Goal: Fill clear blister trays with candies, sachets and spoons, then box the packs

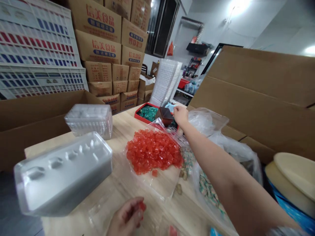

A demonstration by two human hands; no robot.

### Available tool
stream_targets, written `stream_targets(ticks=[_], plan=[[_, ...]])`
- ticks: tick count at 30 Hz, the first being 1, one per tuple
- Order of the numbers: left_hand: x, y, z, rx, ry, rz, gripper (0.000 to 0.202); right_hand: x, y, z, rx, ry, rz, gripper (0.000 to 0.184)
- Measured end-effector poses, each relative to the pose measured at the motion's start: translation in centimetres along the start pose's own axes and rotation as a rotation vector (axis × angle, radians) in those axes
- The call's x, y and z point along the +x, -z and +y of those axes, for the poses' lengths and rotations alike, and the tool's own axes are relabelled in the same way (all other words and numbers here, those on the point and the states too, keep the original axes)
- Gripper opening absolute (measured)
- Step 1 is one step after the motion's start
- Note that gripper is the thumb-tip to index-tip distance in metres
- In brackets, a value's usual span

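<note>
My left hand (126, 216) is at the bottom of the view, shut on a small translucent red cube (141, 206). A clear plastic bag (157, 183) lies just beyond it, heaped with many similar red cubes (154, 150). My right arm stretches across to the far end of the wooden table (73, 154), and my right hand (180, 115) is next to a dark brown box (165, 116). Its fingers are bunched, and whether they hold anything is hidden. A red tray of teal-green pieces (148, 112) sits just beyond that box.
Clear plastic blister trays (62, 173) and a stack of them (88, 120) are at the table's left. Bags of speckled pieces (209, 193) lie to the right. Cardboard boxes and flaps surround the table, with plastic crates and stacked cartons behind.
</note>
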State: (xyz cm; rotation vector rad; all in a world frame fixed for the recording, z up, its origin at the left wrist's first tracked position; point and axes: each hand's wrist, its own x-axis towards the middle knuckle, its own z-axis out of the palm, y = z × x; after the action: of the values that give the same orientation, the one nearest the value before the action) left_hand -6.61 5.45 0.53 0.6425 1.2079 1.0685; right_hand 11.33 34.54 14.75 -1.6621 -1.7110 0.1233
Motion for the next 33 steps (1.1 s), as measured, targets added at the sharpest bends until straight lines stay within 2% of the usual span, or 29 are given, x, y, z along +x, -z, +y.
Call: stream_targets(ticks=[1,3,4,5,6,7,8,10,12,14,18,22,26,33], plan=[[0.0,-0.3,0.6,-0.027,-0.007,0.037,0.042,-2.3,0.3,-0.5,0.031,0.014,-0.036,0.021],[-0.1,-0.7,1.5,-0.069,-0.033,0.095,0.043,-8.6,0.6,-1.5,0.129,0.046,-0.162,0.014],[-0.1,-0.8,1.8,-0.076,-0.050,0.112,0.043,-12.3,0.8,-1.8,0.300,0.095,-0.365,0.010],[-0.2,-1.0,1.9,-0.069,-0.065,0.115,0.042,-16.1,1.0,-2.0,0.468,0.074,-0.576,0.008],[-0.4,-1.2,1.8,-0.053,-0.080,0.104,0.041,-19.8,1.2,-2.1,0.598,-0.017,-0.724,0.009],[-0.6,-1.4,1.6,-0.027,-0.096,0.080,0.039,-23.1,1.4,-2.1,0.697,-0.122,-0.802,0.010],[-0.9,-1.5,1.3,0.009,-0.120,0.051,0.037,-25.9,1.7,-2.0,0.768,-0.216,-0.811,0.012],[-1.7,-2.0,0.5,0.098,-0.192,-0.001,0.032,-29.5,2.2,-1.6,0.860,-0.370,-0.782,0.018],[-2.7,-2.3,0.0,0.192,-0.274,-0.023,0.027,-31.0,2.8,-1.4,0.909,-0.456,-0.760,0.025],[-3.7,-2.5,-0.3,0.263,-0.325,-0.038,0.026,-31.3,3.5,-1.4,0.939,-0.515,-0.778,0.031],[-4.8,-2.4,-0.6,0.313,-0.327,-0.083,0.027,-31.7,4.5,-1.5,0.960,-0.591,-0.817,0.038],[-5.2,-1.9,-1.0,0.313,-0.289,-0.147,0.027,-32.6,5.2,-1.3,1.038,-0.612,-0.885,0.038],[-5.9,-1.9,-0.6,0.343,-0.284,-0.192,0.025,-32.8,5.9,-1.0,1.067,-0.623,-0.929,0.040],[-6.8,-2.9,0.4,0.483,-0.410,-0.290,0.023,-32.9,6.4,-0.9,0.949,-0.649,-0.932,0.035]])
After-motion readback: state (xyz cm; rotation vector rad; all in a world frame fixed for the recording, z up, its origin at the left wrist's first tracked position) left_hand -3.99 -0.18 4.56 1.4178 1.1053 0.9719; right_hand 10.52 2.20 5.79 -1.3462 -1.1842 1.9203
